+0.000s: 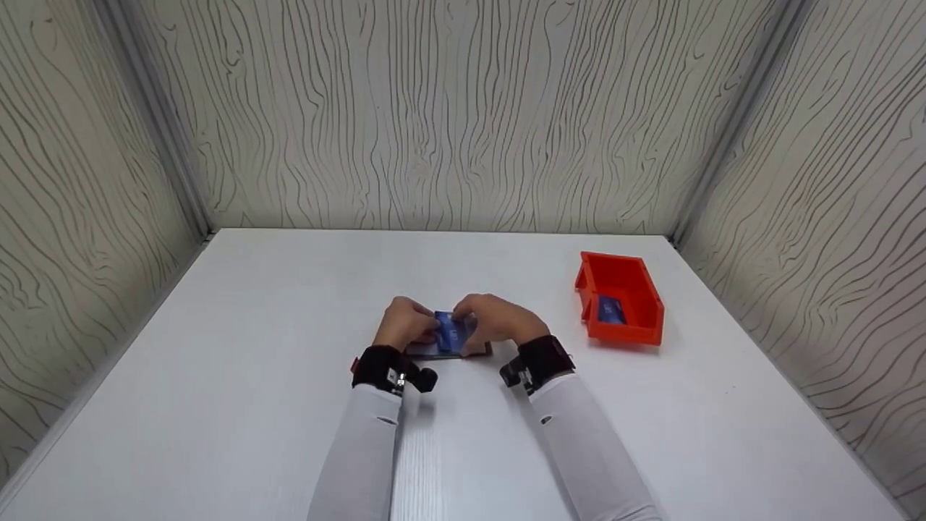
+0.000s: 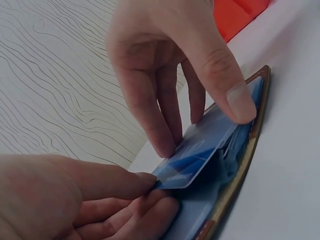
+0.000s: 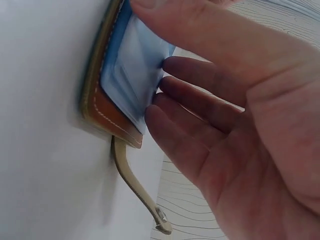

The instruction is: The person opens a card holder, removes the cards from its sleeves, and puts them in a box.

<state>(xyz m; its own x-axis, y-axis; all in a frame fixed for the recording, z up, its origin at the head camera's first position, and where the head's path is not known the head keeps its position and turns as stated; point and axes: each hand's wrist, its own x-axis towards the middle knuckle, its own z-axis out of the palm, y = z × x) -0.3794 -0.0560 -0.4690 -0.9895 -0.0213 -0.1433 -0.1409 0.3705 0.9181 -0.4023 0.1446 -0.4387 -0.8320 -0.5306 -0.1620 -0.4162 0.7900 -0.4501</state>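
A brown leather card holder (image 3: 112, 117) with white stitching and clear plastic sleeves lies opened out on the table. Over it, a blue card (image 1: 450, 334) in clear plastic stands partly lifted from the sleeves beneath. My left hand (image 1: 405, 323) pinches the card's left end between thumb and fingers. From the other side my right hand (image 1: 500, 318) spans the card holder, thumb on the near edge of the sleeves and fingertips along the far edge. In the right wrist view a tan strap (image 3: 132, 177) with a metal snap sticks out from the holder.
To the right, a red-orange plastic bin (image 1: 623, 333) stands on the white table (image 1: 239, 376), with another blue card (image 1: 610, 310) inside. Wood-grain panels (image 1: 434, 116) rise behind the table and at both sides.
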